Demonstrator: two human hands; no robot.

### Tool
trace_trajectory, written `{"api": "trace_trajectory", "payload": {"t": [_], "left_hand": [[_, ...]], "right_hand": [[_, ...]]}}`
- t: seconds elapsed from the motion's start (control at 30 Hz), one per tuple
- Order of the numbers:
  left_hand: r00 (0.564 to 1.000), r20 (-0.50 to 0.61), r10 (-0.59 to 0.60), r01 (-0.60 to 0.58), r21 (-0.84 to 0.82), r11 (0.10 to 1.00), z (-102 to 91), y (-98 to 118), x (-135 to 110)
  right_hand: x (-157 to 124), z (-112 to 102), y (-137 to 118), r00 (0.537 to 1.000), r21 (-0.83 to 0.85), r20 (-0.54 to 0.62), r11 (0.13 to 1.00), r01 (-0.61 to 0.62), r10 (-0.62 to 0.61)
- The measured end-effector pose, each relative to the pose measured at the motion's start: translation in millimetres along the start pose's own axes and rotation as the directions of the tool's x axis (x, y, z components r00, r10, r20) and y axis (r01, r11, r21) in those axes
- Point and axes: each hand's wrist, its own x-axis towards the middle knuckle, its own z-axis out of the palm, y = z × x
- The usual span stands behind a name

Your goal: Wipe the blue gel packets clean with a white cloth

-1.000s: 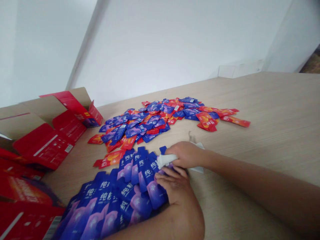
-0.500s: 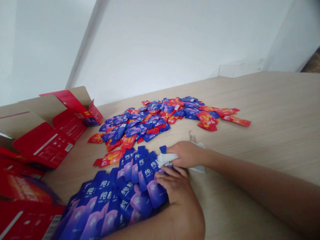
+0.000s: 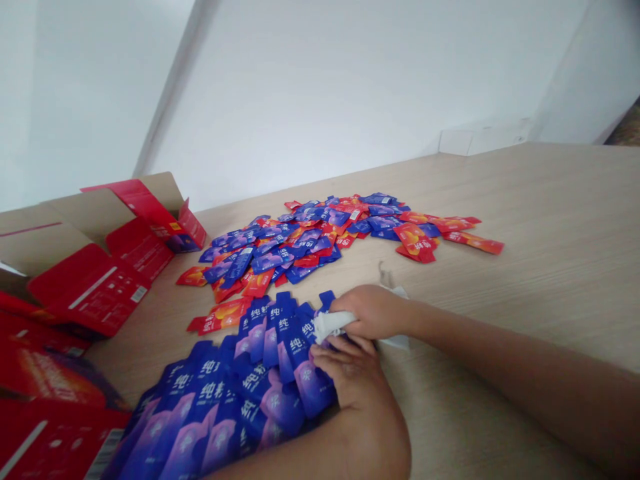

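Observation:
My right hand [image 3: 373, 311] is closed round a crumpled white cloth [image 3: 330, 323], pressing it on the top of a fanned row of blue-purple sachets [image 3: 240, 387] near the table's front. My left hand [image 3: 345, 370] lies on the right end of that row, fingers curled over a sachet and holding it down. Part of the cloth sticks out behind my right wrist. Farther back lies a loose pile of blue and red sachets [image 3: 320, 237].
Opened red cardboard boxes [image 3: 100, 267] stand and lie at the left edge. A single red sachet [image 3: 220, 315] lies between the row and the pile. The wooden table [image 3: 550, 233] runs to a white wall at the back.
The cloth in my right hand has shifted slightly on the sachets; both hands stay in nearly the same place.

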Motion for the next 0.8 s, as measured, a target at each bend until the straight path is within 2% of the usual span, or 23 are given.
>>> {"api": "trace_trajectory", "payload": {"t": [0.2,0.27,0.33,0.47,0.57,0.7,0.8], "left_hand": [[0.999,0.032,-0.013,0.013,0.012,1.000,-1.3,0.0,0.3],[0.999,0.015,-0.030,0.030,0.018,0.999,0.2,1.4,0.2],[0.999,-0.013,-0.030,0.031,0.005,1.000,0.4,1.3,-0.6],[1.000,-0.003,0.002,-0.003,-0.092,0.996,-4.6,-3.7,-2.3],[1.000,0.003,0.002,-0.002,-0.120,0.993,-8.7,-6.9,-2.8],[0.999,-0.008,-0.034,0.032,-0.159,0.987,-6.9,-4.8,-2.4],[0.996,-0.042,-0.074,0.066,-0.149,0.987,-0.7,0.5,-1.3]], "right_hand": [[-0.4,0.6,17.1,0.984,-0.078,-0.081,0.983,-0.164,0.158],[-2.7,-3.2,16.0,0.984,-0.083,-0.091,0.984,-0.157,0.150],[-3.7,-4.7,9.8,0.992,-0.058,-0.089,0.994,-0.090,0.085],[-1.1,1.1,-1.5,0.999,-0.007,-0.037,1.000,-0.003,0.003],[1.3,4.4,3.3,0.997,-0.034,-0.038,0.997,-0.071,0.070],[-0.8,-1.9,17.1,0.979,-0.099,-0.066,0.975,-0.199,0.193],[-4.6,-7.7,16.8,0.986,-0.091,-0.086,0.984,-0.151,0.143]]}}
